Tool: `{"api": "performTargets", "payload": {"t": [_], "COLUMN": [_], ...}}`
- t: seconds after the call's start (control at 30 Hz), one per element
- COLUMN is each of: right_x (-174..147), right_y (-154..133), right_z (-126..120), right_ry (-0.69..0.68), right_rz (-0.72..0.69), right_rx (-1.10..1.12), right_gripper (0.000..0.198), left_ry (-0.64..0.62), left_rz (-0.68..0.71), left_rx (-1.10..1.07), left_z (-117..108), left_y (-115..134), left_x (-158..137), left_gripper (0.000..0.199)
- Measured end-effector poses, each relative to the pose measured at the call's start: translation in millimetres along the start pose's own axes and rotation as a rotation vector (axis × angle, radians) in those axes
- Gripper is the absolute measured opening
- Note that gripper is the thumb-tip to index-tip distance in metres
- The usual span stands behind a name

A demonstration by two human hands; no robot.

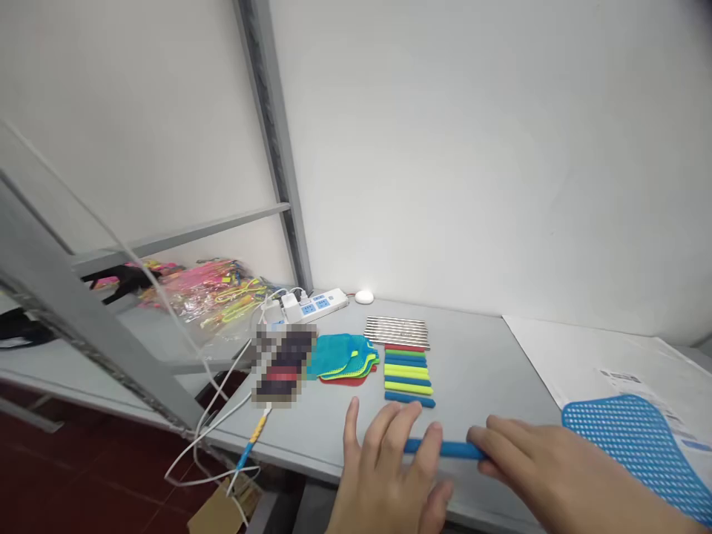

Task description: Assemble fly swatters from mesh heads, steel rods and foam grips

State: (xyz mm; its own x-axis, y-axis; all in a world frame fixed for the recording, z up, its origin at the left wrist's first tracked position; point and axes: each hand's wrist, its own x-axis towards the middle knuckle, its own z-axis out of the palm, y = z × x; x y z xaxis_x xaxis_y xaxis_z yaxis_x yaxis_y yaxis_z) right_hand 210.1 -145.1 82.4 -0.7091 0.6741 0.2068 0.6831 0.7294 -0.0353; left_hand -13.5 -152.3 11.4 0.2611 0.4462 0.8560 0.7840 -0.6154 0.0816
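Note:
A blue fly swatter handle (pixel 461 449) lies crosswise between my hands, just above the table's front part. My right hand (pixel 531 460) pinches its right end between thumb and fingers. My left hand (pixel 389 463) has its fingers spread over the left end, and a gap shows between thumb and handle; whether the fingertips press on it is unclear. Beyond them lies a row of blue, yellow, green and red handles (pixel 408 374). Several silver metal rods (pixel 397 331) lie side by side behind that row. Teal, yellow and red mesh swatter heads (pixel 339 356) are stacked to its left.
A larger blue mesh swatter head (pixel 631 437) rests on a white packing bag (pixel 578 356) at right. A pixelated object (pixel 285 367), white cables (pixel 200 437) and a power strip (pixel 317 305) occupy the left. Plastic-bagged colourful items (pixel 211 289) lie beyond the grey metal post (pixel 275 133).

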Motion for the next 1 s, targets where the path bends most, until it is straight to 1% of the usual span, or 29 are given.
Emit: {"api": "performTargets", "payload": {"t": [0.07,0.17,0.27,0.37,0.43,0.5,0.53,0.6,0.67,0.77,0.87,0.93,1.0], "right_x": [-3,-1,8,22,32,39,41,41,36,25,15,11,10], "right_y": [-19,-37,-42,-42,-40,-39,-38,-36,-34,-31,-27,-23,-18], "right_z": [3,12,30,47,53,55,55,55,57,58,53,45,35], "right_ry": [0.051,0.078,0.07,0.037,0.002,-0.047,-0.075,-0.127,-0.157,-0.163,-0.159,-0.156,-0.151], "right_rz": [-0.101,-0.134,-0.157,-0.197,-0.177,-0.118,-0.084,-0.032,-0.014,-0.052,-0.133,-0.186,-0.234], "right_rx": [-0.097,-0.147,-0.179,-0.163,-0.141,-0.121,-0.111,-0.085,-0.058,-0.055,-0.132,-0.195,-0.243], "right_gripper": [0.011,0.009,0.015,0.018,0.017,0.016,0.016,0.016,0.015,0.014,0.015,0.015,0.014], "left_ry": [-0.009,-0.096,-0.242,-0.396,-0.529,-0.692,-0.77,-0.903,-0.982,-1.077,-1.133,-1.153,-1.201], "left_rz": [-0.033,-0.012,0.027,0.029,-0.002,-0.014,-0.005,0.021,0.023,-0.016,-0.111,-0.22,-0.35], "left_rx": [0.027,0.031,0.104,0.166,0.186,0.175,0.154,0.087,0.012,-0.101,-0.247,-0.375,-0.548], "left_z": [-11,-25,-29,-26,-24,-25,-26,-28,-30,-35,-39,-40,-38], "left_y": [8,9,5,-2,-8,-17,-21,-28,-31,-28,-21,-17,-15], "left_x": [-2,-7,-15,-21,-19,-13,-10,-2,4,10,17,23,29], "left_gripper": [0.03,0.029,0.022,0.013,0.014,0.013,0.012,0.018,0.027,0.029,0.031,0.033,0.035]}}
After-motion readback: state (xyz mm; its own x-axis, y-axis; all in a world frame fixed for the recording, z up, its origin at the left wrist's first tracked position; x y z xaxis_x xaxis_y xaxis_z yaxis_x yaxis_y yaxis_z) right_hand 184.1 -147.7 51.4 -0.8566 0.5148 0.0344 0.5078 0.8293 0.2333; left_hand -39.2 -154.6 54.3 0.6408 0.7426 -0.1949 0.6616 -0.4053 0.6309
